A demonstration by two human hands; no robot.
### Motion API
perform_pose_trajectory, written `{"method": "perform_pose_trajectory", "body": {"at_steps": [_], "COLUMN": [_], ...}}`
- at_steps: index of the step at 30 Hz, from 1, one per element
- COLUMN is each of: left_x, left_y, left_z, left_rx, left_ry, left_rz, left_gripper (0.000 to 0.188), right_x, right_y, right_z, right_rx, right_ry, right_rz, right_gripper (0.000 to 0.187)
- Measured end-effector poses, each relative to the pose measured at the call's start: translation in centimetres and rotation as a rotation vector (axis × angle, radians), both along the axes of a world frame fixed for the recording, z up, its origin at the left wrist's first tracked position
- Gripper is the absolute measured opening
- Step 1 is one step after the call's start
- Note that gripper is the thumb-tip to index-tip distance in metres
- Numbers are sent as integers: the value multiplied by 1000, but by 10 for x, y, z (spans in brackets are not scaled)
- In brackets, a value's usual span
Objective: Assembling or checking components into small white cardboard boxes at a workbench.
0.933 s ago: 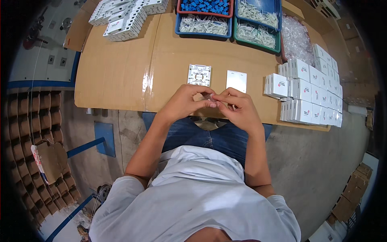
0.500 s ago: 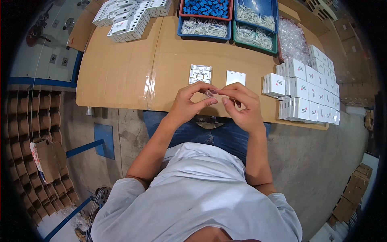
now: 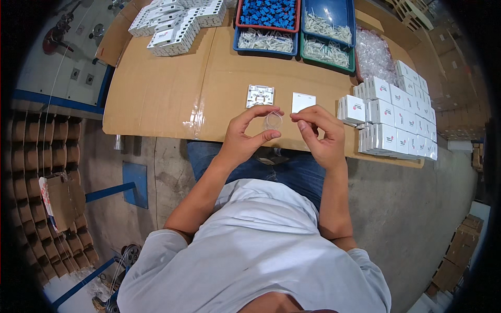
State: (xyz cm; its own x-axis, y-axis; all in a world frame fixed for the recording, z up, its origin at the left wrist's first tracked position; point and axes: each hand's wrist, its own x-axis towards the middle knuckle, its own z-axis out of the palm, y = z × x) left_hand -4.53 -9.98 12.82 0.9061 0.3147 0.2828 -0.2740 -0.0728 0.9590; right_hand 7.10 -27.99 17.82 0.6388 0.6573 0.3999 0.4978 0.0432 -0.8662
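Observation:
Between the thumb and forefinger of my left hand (image 3: 245,136) is a clear, round plastic piece (image 3: 273,121), held above the table's near edge. My right hand (image 3: 324,136) is apart from it to the right, its thumb and forefinger drawn together; whatever they may pinch is too small to make out. Just beyond my hands, a white square switch base (image 3: 260,96) with metal parts in its middle lies on the cardboard. To its right lies a plain white square plate (image 3: 303,101), close to my right fingertips.
Cardboard covers the table (image 3: 156,99). Stacked white boxes (image 3: 399,117) stand at the right, and white block-shaped units (image 3: 175,39) at the far left. At the back are a red tray (image 3: 267,26) of blue parts, blue and green trays of white parts, and clear plastic pieces (image 3: 374,55).
My right hand has drawn away to the right from the clear piece, which both hands were touching. My left hand keeps hold of it, and more of its round outline shows.

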Motion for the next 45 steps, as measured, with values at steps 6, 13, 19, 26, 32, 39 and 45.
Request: {"method": "perform_pose_trajectory", "body": {"at_steps": [6, 13, 19, 26, 32, 39, 45], "left_x": [2, 11, 16, 21, 15, 11, 16], "left_y": [-5, -8, -12, -26, -28, -20, -17], "left_z": [9, 1, -30, -48, -45, -43, -48], "left_rx": [44, 21, -80, -17, 18, 25, -24], "left_ry": [-15, -9, 118, 200, 244, 321, 368], "left_rz": [-9, -29, 81, -23, -57, -88, -68], "left_gripper": [49, 48, 40, 37, 39, 38, 38], "right_x": [2, 12, 58, 251, 348, 391, 400], "right_y": [-6, -9, -7, 7, 49, 77, 79], "right_z": [2, 4, -9, -78, -89, -116, -131], "right_rx": [17, -18, -178, -350, -618, -792, -720], "right_ry": [17, 32, -22, -128, -198, -303, -314], "right_rz": [-2, -23, -94, -436, -682, -702, -718], "right_gripper": [15, 15, 13, 23, 25, 34, 40]}}
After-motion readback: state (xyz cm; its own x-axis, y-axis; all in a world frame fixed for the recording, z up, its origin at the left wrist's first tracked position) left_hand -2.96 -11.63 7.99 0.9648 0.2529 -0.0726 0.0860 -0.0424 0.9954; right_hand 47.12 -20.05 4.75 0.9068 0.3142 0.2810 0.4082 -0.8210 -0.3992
